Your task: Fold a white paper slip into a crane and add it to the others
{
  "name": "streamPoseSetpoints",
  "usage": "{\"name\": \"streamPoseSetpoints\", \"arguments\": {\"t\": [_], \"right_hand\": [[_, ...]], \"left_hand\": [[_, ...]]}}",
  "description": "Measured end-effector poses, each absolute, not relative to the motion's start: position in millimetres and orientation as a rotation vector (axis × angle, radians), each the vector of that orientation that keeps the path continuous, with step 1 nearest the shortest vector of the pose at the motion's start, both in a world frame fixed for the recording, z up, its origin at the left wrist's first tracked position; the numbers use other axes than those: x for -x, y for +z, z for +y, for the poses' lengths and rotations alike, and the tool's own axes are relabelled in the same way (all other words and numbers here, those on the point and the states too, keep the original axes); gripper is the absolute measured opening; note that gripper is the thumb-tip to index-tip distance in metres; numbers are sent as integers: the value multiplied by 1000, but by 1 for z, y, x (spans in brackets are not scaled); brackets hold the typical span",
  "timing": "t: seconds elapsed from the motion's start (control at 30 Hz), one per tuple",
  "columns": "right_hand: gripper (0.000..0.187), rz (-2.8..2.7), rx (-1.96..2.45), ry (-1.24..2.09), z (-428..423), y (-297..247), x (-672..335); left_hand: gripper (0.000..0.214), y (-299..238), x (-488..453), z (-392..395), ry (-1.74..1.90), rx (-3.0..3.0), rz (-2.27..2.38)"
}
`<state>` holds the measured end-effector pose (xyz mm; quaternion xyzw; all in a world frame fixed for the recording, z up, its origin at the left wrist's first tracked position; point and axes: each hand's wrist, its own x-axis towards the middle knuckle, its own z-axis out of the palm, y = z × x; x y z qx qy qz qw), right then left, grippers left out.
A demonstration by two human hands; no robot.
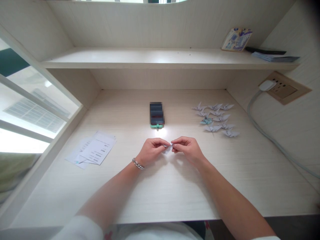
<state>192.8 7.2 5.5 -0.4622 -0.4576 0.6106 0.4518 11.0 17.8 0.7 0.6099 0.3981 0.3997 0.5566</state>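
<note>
Midway along the bench [125, 106], left hand [151, 150] and right hand [188, 148] pinch a small folded paper [167, 150] in a narrow grip, apparently unfinished; off right, paper cranes [212, 128] look complete, while printed slips [98, 146] lie flat at left.

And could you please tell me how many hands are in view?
2: the left hand, with a chain bracelet at its wrist, and the right hand facing it, both pinching the small folded paper over the desk. No others show.
</note>
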Motion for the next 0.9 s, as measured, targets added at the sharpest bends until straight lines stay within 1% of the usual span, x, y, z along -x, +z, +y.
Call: {"name": "streamPoseSetpoints", "arguments": {"t": [0.17, 0.43, 0.63, 0.9], "right_hand": [[20, -1072, 1088, 1576, 7, 7, -193], [22, -988, 1093, 1631, 6, 9, -193], [17, -966, 1066, 1668, 7, 13, -194], [18, -961, 1044, 1723, 6, 17, -198]], "left_hand": [[12, 2, -11, 17, 985, -1487, 978], [11, 1, -9, 17, 1036, -1531, 913], [11, 0, -8, 18, 1054, -1575, 845], [10, 1, -7, 19, 1055, -1580, 837]]}}
